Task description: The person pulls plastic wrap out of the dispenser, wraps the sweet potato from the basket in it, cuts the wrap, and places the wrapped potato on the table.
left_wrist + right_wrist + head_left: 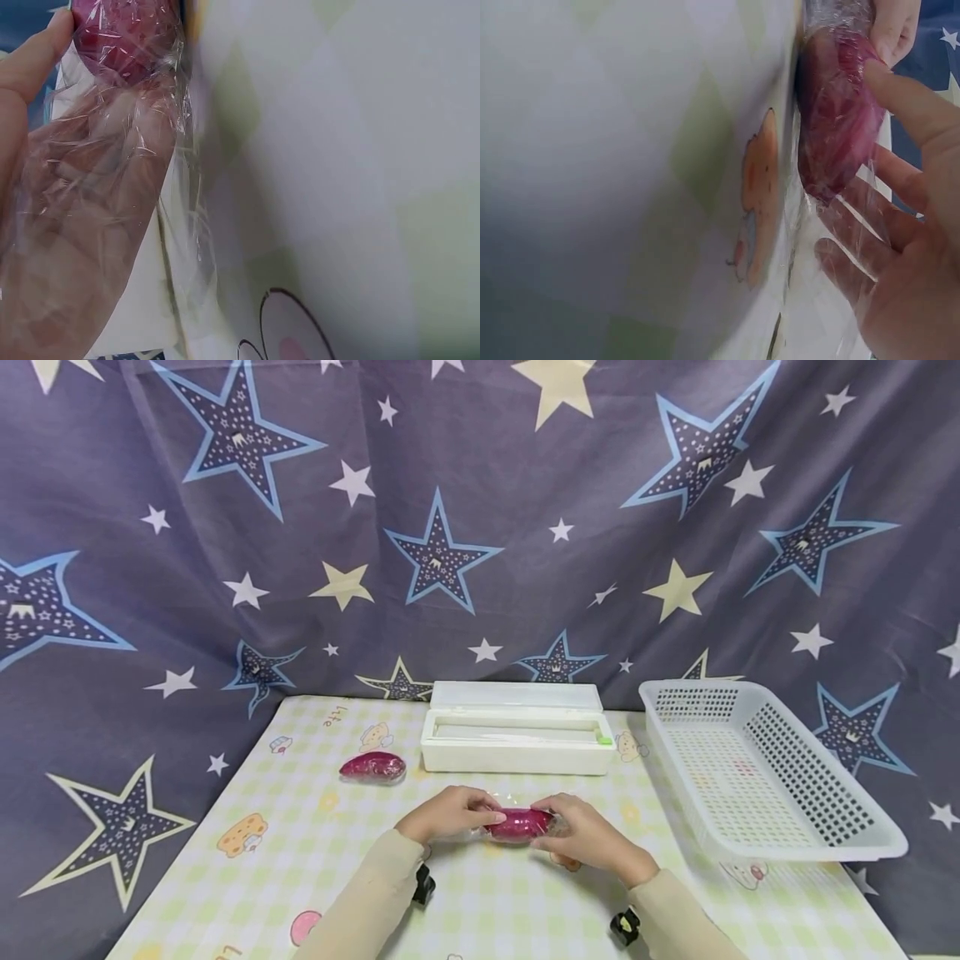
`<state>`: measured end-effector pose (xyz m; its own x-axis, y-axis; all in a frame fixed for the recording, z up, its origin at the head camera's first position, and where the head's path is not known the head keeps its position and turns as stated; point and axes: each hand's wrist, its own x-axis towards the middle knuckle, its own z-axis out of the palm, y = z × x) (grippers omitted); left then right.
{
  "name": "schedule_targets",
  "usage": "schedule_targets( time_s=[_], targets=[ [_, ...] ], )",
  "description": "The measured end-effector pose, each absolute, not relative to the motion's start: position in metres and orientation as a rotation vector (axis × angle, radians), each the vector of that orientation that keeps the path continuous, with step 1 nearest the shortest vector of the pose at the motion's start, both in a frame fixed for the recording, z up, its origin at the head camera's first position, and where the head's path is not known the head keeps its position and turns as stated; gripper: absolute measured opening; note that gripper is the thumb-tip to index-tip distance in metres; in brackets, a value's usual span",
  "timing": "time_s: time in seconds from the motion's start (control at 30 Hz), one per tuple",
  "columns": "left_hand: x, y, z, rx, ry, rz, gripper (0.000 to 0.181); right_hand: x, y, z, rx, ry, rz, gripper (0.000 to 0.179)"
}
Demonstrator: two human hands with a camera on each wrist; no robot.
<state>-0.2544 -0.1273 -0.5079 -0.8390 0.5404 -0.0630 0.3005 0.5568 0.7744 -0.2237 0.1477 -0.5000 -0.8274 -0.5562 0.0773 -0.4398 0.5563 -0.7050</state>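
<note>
A purple-red sweet potato (519,827) in clear cling film (97,172) is held level, low over the middle of the table. My left hand (452,812) grips its left end, the thumb on the skin and the fingers behind loose film. At the other end my right hand (588,837) holds it between thumb and fingers. In the right wrist view the sweet potato (836,124) tapers toward the palm, and film trails past its tip across the fingers. Farther left on the table lies a second film-wrapped sweet potato (372,767).
Behind the hands stands a white cling film dispenser box (517,758), its lid raised and a green piece at its right end. A white plastic basket (802,847) sits at the right edge. The checked tablecloth (247,902) meets a star-patterned curtain (510,602) at the back.
</note>
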Motion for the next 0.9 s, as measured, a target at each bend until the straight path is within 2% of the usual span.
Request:
schedule_targets(
  time_s=[0.27,0.5,0.67,0.9],
  targets=[
    [-0.253,-0.128,-0.506,0.685,2.501,1.144,0.035,-0.226,0.149,-0.505,-0.83,2.557,-1.174,0.035],
    [-0.254,-0.134,-0.51,0.682,2.526,1.138,0.037,-0.232,0.15,-0.507,-0.896,2.573,-1.141,0.036],
    [-0.255,-0.136,-0.502,0.834,2.568,1.178,0.031,-0.236,0.152,-0.505,-0.899,2.52,-1.117,0.04],
    [-0.254,-0.126,-0.49,1.066,2.58,1.174,0.022,-0.242,0.156,-0.501,-0.857,2.361,-1.15,0.034]
  ],
)
